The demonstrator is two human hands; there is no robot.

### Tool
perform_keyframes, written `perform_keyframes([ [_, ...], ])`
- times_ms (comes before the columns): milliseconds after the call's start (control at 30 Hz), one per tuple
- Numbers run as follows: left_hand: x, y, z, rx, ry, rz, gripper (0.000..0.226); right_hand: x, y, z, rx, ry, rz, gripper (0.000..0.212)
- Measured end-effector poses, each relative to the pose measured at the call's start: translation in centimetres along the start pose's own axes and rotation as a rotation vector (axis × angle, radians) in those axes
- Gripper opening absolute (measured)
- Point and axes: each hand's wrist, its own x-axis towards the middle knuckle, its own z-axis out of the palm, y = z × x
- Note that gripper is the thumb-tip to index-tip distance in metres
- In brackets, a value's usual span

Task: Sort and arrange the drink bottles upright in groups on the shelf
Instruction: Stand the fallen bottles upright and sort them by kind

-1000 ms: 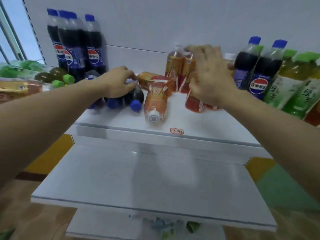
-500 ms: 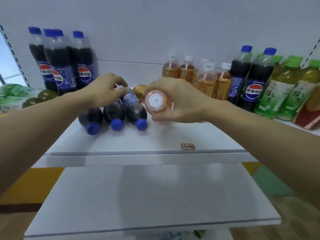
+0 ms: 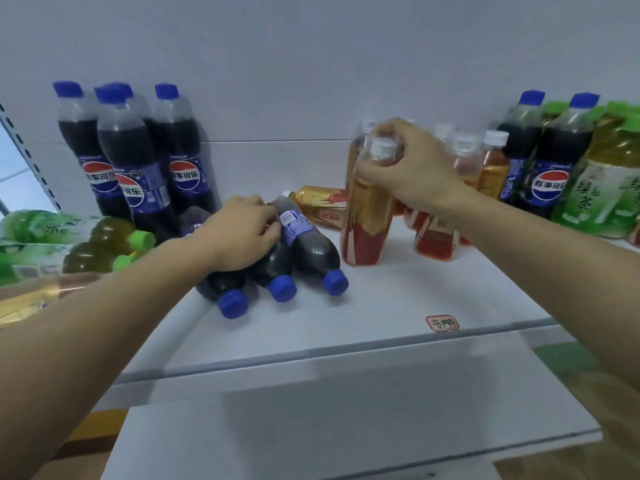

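Orange tea bottle (image 3: 367,209) stands upright on the shelf (image 3: 381,306), right hand (image 3: 408,168) curled round its neck, white cap showing between thumb and fingers. Left hand (image 3: 242,233) lies over 3 cola bottles (image 3: 311,247) lying flat, caps toward the camera, fingers bent onto them; real grip or not, can't tell. Also: 4 cola upright back-left (image 3: 138,157), 2 back-right (image 3: 550,161), 1 orange tea lying flat (image 3: 322,206).

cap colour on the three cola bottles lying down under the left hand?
Blue, on all three lying cola bottles, under the left hand. Clearest in the head view.
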Motion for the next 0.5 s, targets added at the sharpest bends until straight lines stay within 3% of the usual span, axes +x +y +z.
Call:
perform_keyframes([
  [133, 0.4, -1.0, -0.4, 0.077, 0.031, 0.119, 0.045, -0.1, -0.9, 0.0, -0.088, 0.08, -0.021, 0.04],
  [267, 0.9, -1.8, -0.5, 0.103, 0.102, 0.191, 0.053, 0.4, -1.5, 0.1, -0.233, 0.096, -0.028, 0.036],
  [400, 2.5, -1.7, 0.0, 0.034, 0.19, 0.238, 0.024, 1.5, -1.3, -0.3, -0.387, 0.062, -0.007, 0.042],
  [500, 3.1, -1.6, 0.9, -0.053, 0.242, 0.257, 0.016, 2.4, -1.2, -0.9, -0.45, -0.017, 0.045, 0.039],
])
